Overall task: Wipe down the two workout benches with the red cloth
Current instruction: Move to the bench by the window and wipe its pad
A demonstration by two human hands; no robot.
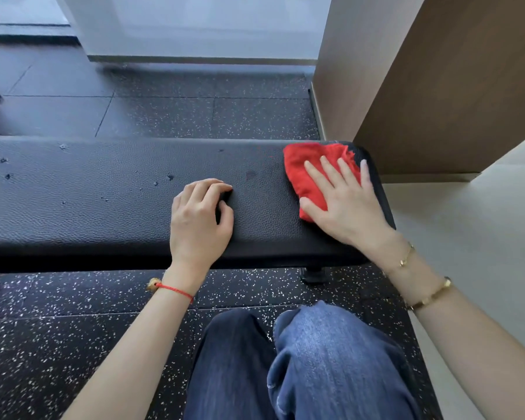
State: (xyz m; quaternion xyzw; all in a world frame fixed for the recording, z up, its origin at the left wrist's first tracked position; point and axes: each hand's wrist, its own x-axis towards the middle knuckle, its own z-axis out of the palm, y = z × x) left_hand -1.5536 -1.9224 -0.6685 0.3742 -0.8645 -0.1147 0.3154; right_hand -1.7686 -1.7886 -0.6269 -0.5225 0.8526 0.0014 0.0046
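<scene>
A black padded workout bench [88, 189] runs across the view from the left edge to the right of centre, with small nicks in its cover. The red cloth [308, 165] lies crumpled on the bench's right end. My right hand [346, 198] presses flat on the cloth with fingers spread. My left hand [199, 219] rests on the bench near its front edge, fingers curled and holding nothing. Only one bench is in view.
Black speckled rubber floor [58, 328] lies in front of and behind the bench. A brown wall corner [437, 86] stands just right of the bench's end, and a white pillar [194, 25] behind. My knees in blue jeans [300, 359] are below. A bench foot [314, 275] shows.
</scene>
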